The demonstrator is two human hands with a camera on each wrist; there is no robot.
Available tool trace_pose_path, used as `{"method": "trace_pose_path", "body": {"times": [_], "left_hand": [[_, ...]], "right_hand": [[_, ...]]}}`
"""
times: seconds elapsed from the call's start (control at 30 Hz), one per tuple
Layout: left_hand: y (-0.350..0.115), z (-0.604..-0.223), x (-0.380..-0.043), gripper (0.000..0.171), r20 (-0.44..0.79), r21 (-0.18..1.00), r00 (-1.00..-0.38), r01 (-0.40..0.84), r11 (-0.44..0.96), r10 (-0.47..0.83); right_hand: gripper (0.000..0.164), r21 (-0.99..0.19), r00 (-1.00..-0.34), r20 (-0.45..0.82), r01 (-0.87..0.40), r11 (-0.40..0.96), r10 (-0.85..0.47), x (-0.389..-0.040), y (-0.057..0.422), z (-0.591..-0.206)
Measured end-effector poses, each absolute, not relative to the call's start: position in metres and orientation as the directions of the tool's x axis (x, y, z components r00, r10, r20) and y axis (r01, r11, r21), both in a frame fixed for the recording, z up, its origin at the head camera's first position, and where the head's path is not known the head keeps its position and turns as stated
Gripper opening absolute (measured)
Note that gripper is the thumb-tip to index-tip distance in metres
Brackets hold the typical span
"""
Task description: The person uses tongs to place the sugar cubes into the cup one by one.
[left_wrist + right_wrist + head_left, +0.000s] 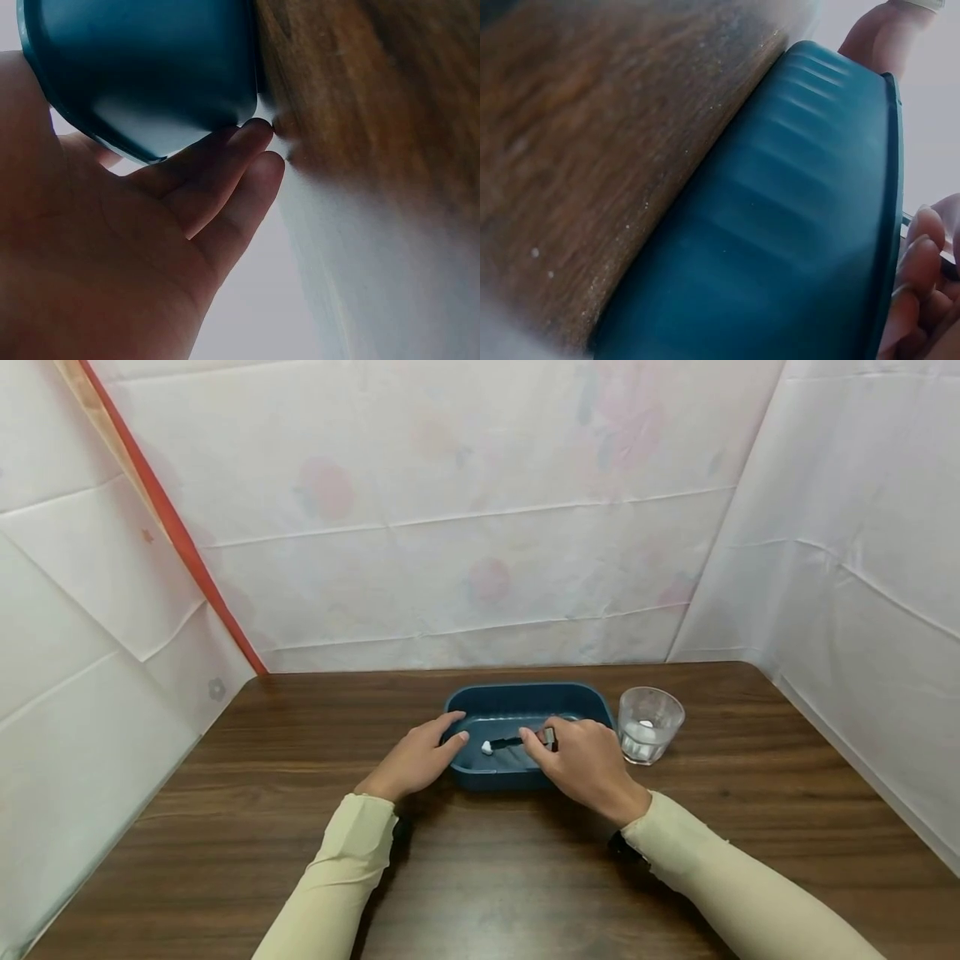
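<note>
A dark teal rectangular tray [525,687] sits on the table. At its left end my left hand [415,758] holds it, the thumb over the rim; in the left wrist view, fingers [225,180] lie along the outer wall. Over the tray's right side, my right hand [588,764] grips slim tongs [507,742] with a black front part and a metal part near the fingers. A small white lump [487,747] is at the tip of the tongs, low inside the tray. In the right wrist view, curled fingertips [922,259] show beyond the tray's wall.
A clear glass [670,720] with white lumps [640,739] inside stands just right of the tray. The dark wood table [315,727] runs back to white sheeting [420,568], which also rises along both sides.
</note>
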State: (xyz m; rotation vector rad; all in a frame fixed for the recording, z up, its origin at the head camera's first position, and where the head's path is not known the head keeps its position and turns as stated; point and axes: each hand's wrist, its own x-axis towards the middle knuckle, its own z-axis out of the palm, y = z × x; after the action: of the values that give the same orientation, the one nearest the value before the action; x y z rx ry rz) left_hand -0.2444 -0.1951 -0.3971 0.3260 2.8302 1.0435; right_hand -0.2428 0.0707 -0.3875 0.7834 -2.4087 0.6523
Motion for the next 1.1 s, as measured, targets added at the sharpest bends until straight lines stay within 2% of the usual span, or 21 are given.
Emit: {"method": "trace_pose_path", "body": {"times": [0.33, 1.1], "left_hand": [[-0.196, -0.3975, -0.2444, 0.056, -0.025, 0.646, -0.974, 0.156, 0.747, 0.225], [-0.193, -0.3991, -0.2457, 0.056, -0.028, 0.655, -0.974, 0.151, 0.74, 0.224]], "right_hand": [[0.029, -0.23, -0.654, 0.601, -0.692, 0.684, -0.46, -0.2396, 0.0663, -0.387], [0.028, -0.162, -0.598, 0.617, -0.732, 0.661, -0.511, -0.2378, 0.0687, -0.392]]}}
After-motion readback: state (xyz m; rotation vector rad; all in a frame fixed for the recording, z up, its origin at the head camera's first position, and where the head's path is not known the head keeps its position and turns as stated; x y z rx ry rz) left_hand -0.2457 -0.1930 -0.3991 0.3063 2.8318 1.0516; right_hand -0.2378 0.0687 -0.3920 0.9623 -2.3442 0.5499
